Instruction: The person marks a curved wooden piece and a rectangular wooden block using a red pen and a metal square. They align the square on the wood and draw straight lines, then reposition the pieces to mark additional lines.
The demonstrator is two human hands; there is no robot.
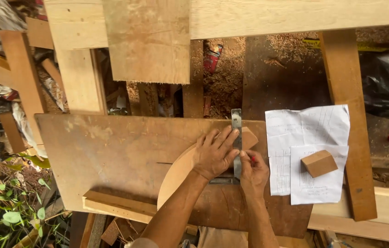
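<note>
1. I see a metal square (236, 142) with a thin, shiny, gray blade. It lies on a flat, light brown wood piece with a round edge (176, 177).
2. The round wood piece rests on a big brown board (112, 151) that works as the counter. The square sits near the middle of the view, just left of the white papers (304, 133).
3. My left hand (214, 154) lies flat on the round wood piece. Its fingers (224, 138) are spread a little and press on the blade and the wood beside it.
4. My left arm comes up from the bottom of the view and leans to the right.
5. My right hand (253, 170) is just right of the blade. Its fingers are curled together and pinch a small red thing (252, 159), maybe a pencil. The tip is right at the blade's edge.
6. My right arm comes nearly straight up from the bottom.
7. The blade's long side runs away from me, from near my hands up to the far edge of the board. Its top end sticks out a bit past the board.
8. The short dark part of the square lies crosswise under my hands. I cannot see it well.
9. A small wood block (319, 163) sits on the papers, well apart from my hands.
10. A long wood plank (348, 124) lies to the right of the papers.
</note>
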